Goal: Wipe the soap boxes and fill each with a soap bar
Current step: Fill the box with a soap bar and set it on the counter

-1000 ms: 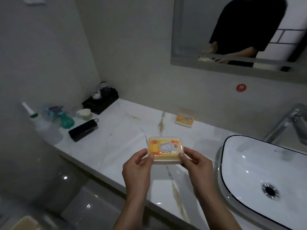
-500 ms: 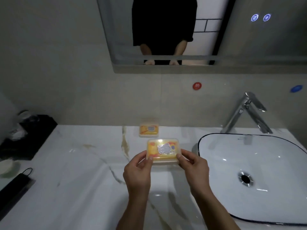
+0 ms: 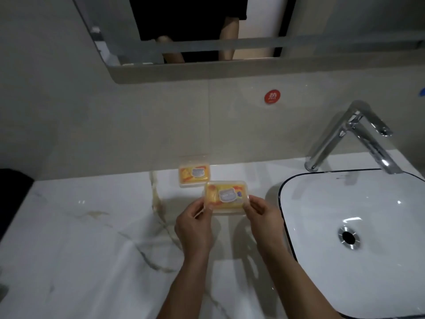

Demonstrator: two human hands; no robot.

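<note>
- Head view: the left hand (image 3: 194, 224) and right hand (image 3: 264, 216) pinch the ends of a clear soap box (image 3: 226, 196) holding a yellow soap bar, near the tabletop's (image 3: 80, 238) back edge.
- A second soap box (image 3: 194, 174) rests just behind it, by the wall.

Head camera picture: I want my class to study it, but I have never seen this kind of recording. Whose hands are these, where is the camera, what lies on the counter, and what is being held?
No machine here: a person wears a camera on the head, looking forward and down, so you see their own two bare hands. The left hand and right hand each pinch one end of a clear soap box with a yellow wrapped soap bar inside. A second soap box, also filled, sits on the marble counter just behind it, near the wall. To the right are a white basin and a chrome tap. Above, the mirror reflects the person's arms and dark clothing.
</note>
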